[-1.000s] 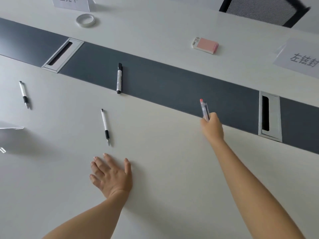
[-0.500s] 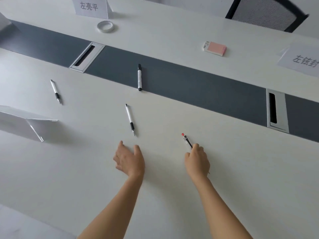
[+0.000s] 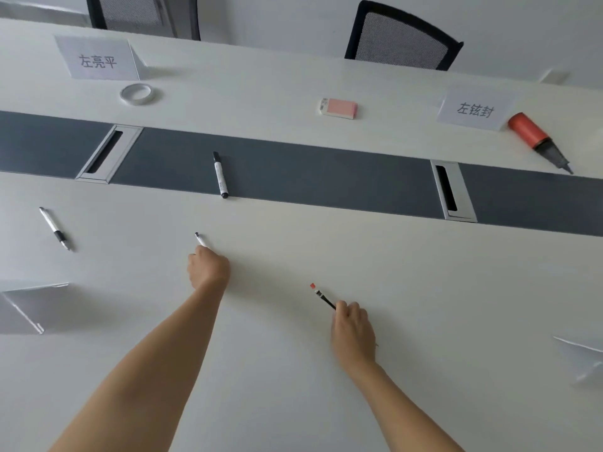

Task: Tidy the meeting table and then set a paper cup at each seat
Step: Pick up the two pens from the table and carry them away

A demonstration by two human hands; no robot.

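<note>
Table [image 3: 424,288], white with a dark strip [image 3: 326,177] down its middle, fills the view below a mesh chair [image 3: 401,37] on the far side. At the near left edge stands a folded card [image 3: 23,308]. Beyond it a white pen [image 3: 54,228] lies alone on the near half. Across the strip a name card [image 3: 98,58] stands with a tape roll [image 3: 137,93] just in front of it, and a slot [image 3: 107,153] is set into the strip.

The left hand [image 3: 208,267] is closed round a second pen [image 3: 201,239], whose dark end pokes out toward the strip. A marker [image 3: 220,174] lies on the strip just beyond, one end at the strip's near edge. The right hand [image 3: 352,334], well apart from the left, grips a red-capped pen [image 3: 321,295], cap pointing up and left; whether the pen touches the table cannot be told.

On the far half lies a pink box [image 3: 337,107]. Further right are a second slot [image 3: 452,190], a second name card [image 3: 473,109] and, just beside it, a red tool [image 3: 535,135] on its side.
</note>
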